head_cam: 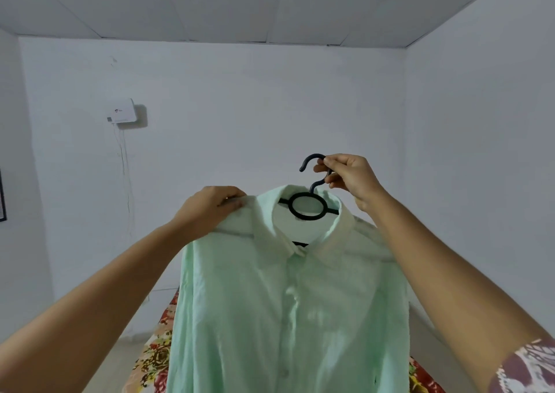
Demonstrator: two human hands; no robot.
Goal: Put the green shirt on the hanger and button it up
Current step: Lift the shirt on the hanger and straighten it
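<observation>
A patterned sleeve (528, 365) is showing at the near right edge, w/ both bare forearms being raised up and forward. The green shirt (288, 317) is being held up in mid-air between them, front facing the camera, hanging over a floral bedspread (150, 359) below.

The left hand (210, 209) is being closed on the shirt's shoulder seam, fingers curled over the cloth, thumb side hidden. The right hand (350, 176) is being pinched shut on the stem of the black hanger (309, 205), just under the hook.

Step in hand, as judged: the shoulder is being seated on the hanger arm. To be done well, the hook should be kept steady and upright by the right hand while the cloth is being tugged outward and down by the left, so both shoulders sit evenly and the collar centres round the ring.

Shirt: pale mint, thin and slightly see-through, collar standing open w/ the hanger ring showing inside. The placket looks closed lower down, buttons faintly visible; top button state can't be told.

Farther back, a white wall box (121, 113) w/ dangling cables is being seen on the plain wall.
</observation>
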